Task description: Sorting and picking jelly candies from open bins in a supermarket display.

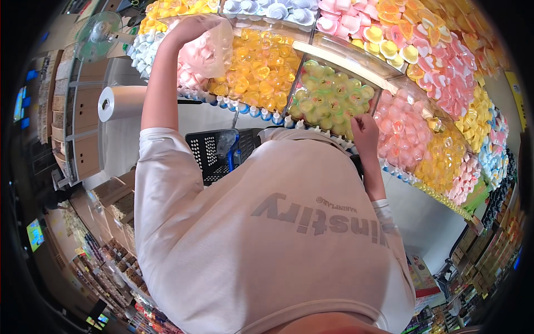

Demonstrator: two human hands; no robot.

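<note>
My left hand (pixel 194 29) is closed on the top of a clear plastic bag (pixel 221 51) at the upper left. Behind and below the bag lie pale pink pieces (pixel 196 54); I cannot tell whether any are inside it. My right hand (pixel 365 131) is curled up at the near right corner of a bin of green jelly cups (pixel 331 92). Whether anything is between its fingers is hidden. Yellow-orange jelly cups (pixel 258 67) fill the bin beside the bag, and pink jelly cups (pixel 401 125) lie right of my right hand.
A higher row holds white pieces (pixel 278 10), pink and yellow ones. Small bottle-shaped pieces (pixel 253 111) line the counter's front edge. A large plastic roll (pixel 114 104) sits at the left, near a green fan (pixel 99 36). A black basket (pixel 200 153) with a blue handle stands before me.
</note>
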